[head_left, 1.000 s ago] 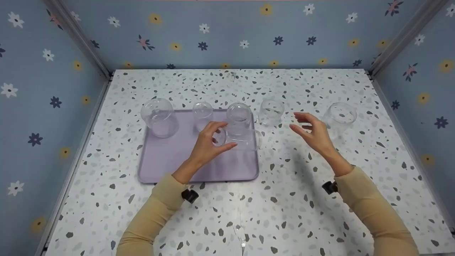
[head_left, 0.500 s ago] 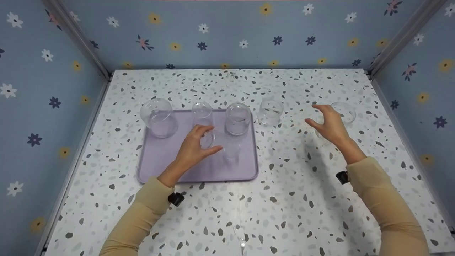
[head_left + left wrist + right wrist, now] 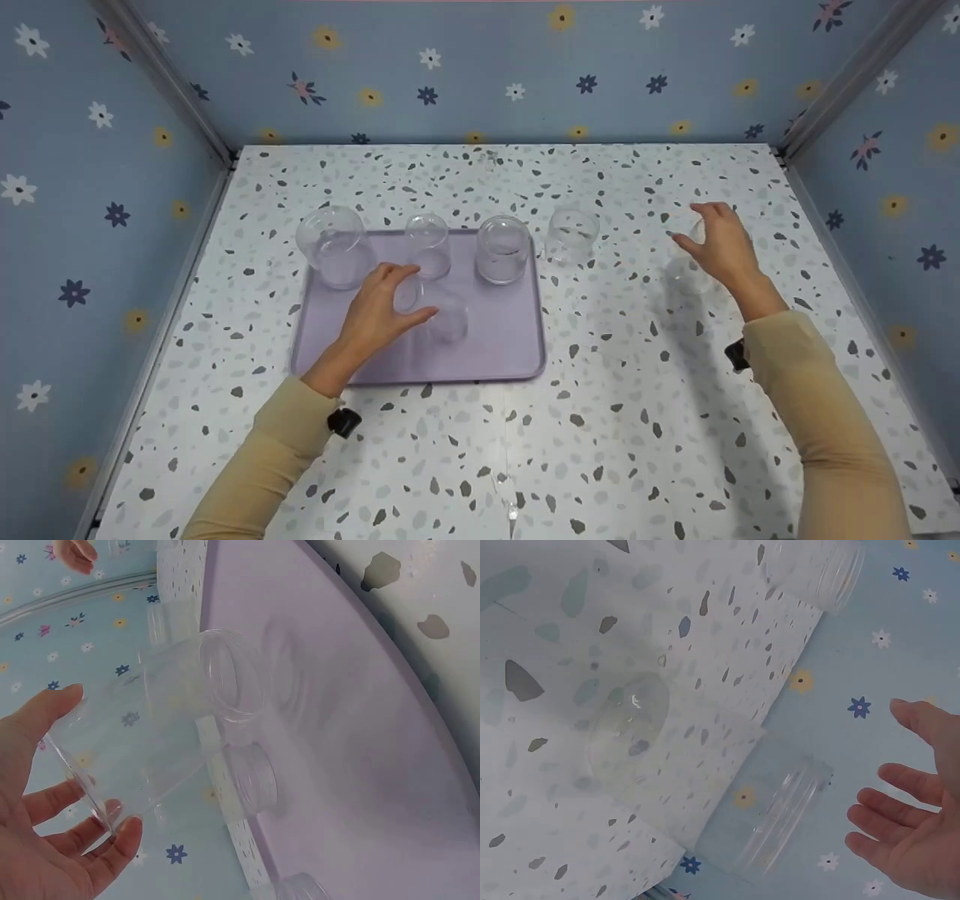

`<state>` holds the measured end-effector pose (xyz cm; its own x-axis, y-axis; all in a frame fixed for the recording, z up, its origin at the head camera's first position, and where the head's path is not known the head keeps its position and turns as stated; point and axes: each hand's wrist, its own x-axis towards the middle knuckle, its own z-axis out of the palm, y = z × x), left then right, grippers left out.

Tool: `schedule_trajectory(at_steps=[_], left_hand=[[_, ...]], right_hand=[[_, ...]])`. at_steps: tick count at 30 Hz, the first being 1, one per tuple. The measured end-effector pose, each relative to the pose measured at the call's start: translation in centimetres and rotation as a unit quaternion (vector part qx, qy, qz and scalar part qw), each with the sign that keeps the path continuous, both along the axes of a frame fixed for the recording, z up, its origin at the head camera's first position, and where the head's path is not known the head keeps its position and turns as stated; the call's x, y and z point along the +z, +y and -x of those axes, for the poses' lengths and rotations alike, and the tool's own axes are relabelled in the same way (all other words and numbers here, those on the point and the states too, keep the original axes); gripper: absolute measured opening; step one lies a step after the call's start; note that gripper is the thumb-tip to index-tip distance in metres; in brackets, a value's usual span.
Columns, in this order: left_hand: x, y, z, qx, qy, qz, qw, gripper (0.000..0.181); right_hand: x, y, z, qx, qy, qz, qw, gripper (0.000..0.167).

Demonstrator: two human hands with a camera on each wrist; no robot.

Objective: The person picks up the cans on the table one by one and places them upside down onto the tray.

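Observation:
My left hand (image 3: 379, 307) holds a clear cylindrical jar (image 3: 154, 727) by its rim, thumb on one side and fingers on the other. The jar is tilted, its base toward the lilac tray (image 3: 495, 360); whether it touches the tray I cannot tell. My right hand (image 3: 724, 244) is beside another clear jar (image 3: 780, 810) that stands on the table at the right. In the right wrist view its fingers are loosely bent and apart from that jar's ridged rim.
Along the tray's back edge stand a wide clear jar (image 3: 341, 262), a narrow one (image 3: 431, 259) and a medium one (image 3: 502, 259). One more clear jar (image 3: 572, 240) stands on the speckled table (image 3: 600, 450), just right of the tray. Patterned walls enclose the back and sides.
My left hand has carried its jar leftward over the tray, away from the medium jar. My right hand has moved right and farther back, up to the jar at the right.

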<state>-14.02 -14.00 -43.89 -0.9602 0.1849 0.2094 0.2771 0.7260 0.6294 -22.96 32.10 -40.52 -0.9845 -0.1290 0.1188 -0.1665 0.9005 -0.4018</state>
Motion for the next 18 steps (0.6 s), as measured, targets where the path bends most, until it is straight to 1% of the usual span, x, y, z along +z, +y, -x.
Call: schedule_trajectory(at_steps=[4, 10, 13, 18], left_hand=[[0.2, -0.7, -0.1, 0.008, -0.003, 0.011, 0.9999, 0.062], [0.6, -1.6, -0.2, 0.021, -0.026, 0.036, 0.9988, 0.064], [0.8, -2.2, -0.3, 0.028, -0.034, 0.050, 0.9978, 0.065], [1.1, -3.0, -0.4, 0.037, -0.049, 0.064, 0.9961, 0.067]], right_hand=[[0.2, 0.6, 0.4, -0.012, -0.030, -0.023, 0.9992, 0.060], [0.2, 1.4, 0.8, -0.042, -0.062, -0.051, 0.9959, 0.065], [0.3, 1.7, 1.1, -0.056, -0.085, -0.058, 0.9931, 0.069], [0.4, 2.2, 1.4, -0.060, -0.120, -0.067, 0.9886, 0.075]])
